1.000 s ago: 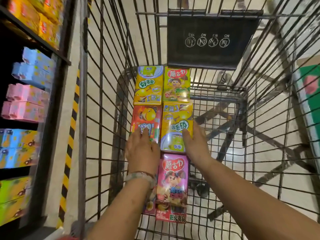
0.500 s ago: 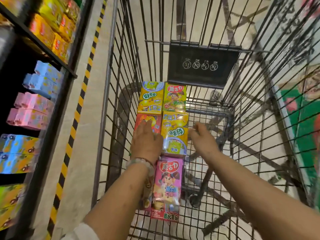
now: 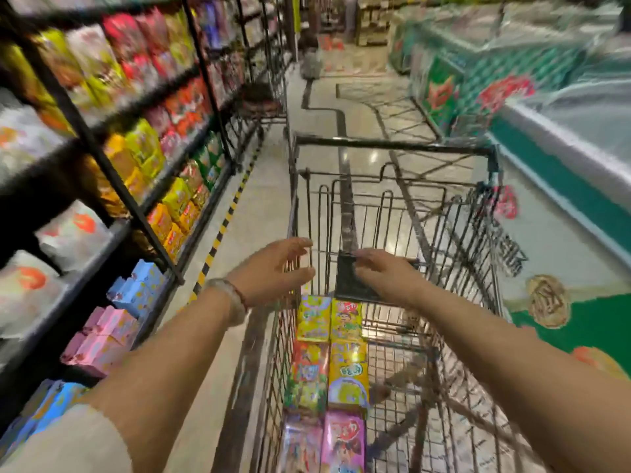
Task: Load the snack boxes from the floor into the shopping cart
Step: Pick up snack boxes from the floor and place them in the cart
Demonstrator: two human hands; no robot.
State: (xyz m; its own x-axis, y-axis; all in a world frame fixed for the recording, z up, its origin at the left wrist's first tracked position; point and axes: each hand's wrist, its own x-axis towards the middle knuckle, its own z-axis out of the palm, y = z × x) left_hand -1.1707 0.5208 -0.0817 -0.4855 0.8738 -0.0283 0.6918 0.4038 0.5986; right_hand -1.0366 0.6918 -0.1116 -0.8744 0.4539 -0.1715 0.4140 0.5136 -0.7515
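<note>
1. Six snack boxes (image 3: 329,373) lie flat on the wire floor of the shopping cart (image 3: 454,254), packed in two columns of three against its left wall.
2. At the far end of the rows a yellow box (image 3: 313,317) sits beside a yellow-green box (image 3: 346,320); in the middle a red-orange box (image 3: 309,373) touches a yellow box with a pale oval (image 3: 348,377); nearest the camera a purplish box (image 3: 300,445) lies next to a pink box (image 3: 342,445).
3. To the right of the boxes the cart floor shows only bare wire mesh.
4. A dark flap (image 3: 355,285) hangs on the cart's inner gate, just above the far pair of boxes.
5. Left hand (image 3: 273,268) hovers over the cart's left rim with fingers spread and relaxed, holding nothing; a pale bracelet (image 3: 228,298) circles its wrist.
6. Right hand (image 3: 386,271) reaches in front of the dark flap with fingers loosely extended; motion blur makes it hard to tell whether the fingertips touch the flap, but it appears to grip nothing.
7. Store shelves (image 3: 112,186) stocked with colourful packs run along the cart's left side, and a green-sided freezer chest (image 3: 563,186) stands to its right.
</note>
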